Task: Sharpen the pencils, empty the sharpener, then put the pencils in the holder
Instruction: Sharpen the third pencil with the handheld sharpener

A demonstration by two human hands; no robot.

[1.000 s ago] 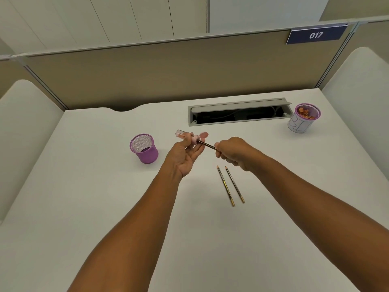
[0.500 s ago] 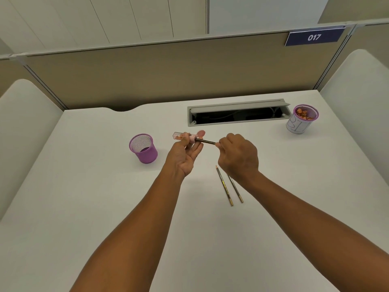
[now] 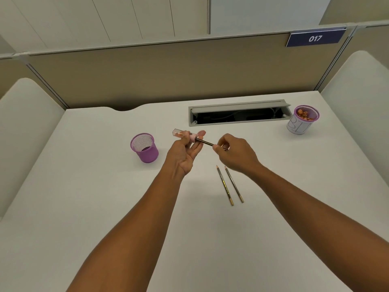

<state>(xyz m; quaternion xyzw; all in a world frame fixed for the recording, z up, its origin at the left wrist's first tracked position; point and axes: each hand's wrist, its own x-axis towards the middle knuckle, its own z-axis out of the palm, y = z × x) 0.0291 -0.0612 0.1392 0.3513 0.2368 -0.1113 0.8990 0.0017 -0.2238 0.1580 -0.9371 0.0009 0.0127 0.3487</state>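
Observation:
My left hand grips a pink sharpener with a clear shavings chamber, held above the desk. A dark pencil has its tip inside the sharpener, and my right hand pinches its other end. Two more pencils lie side by side on the desk below my right hand, tips pointing away from me. An empty purple mesh holder stands left of my left hand.
A purple-rimmed cup wrapped in white paper holds shavings at the back right. An open grey cable slot runs along the back of the white desk. Beige partitions enclose the desk.
My right hand has rotated on the pencil, wrist turning and fingers regripping, while the pencil stays in the sharpener. My left hand has barely moved.

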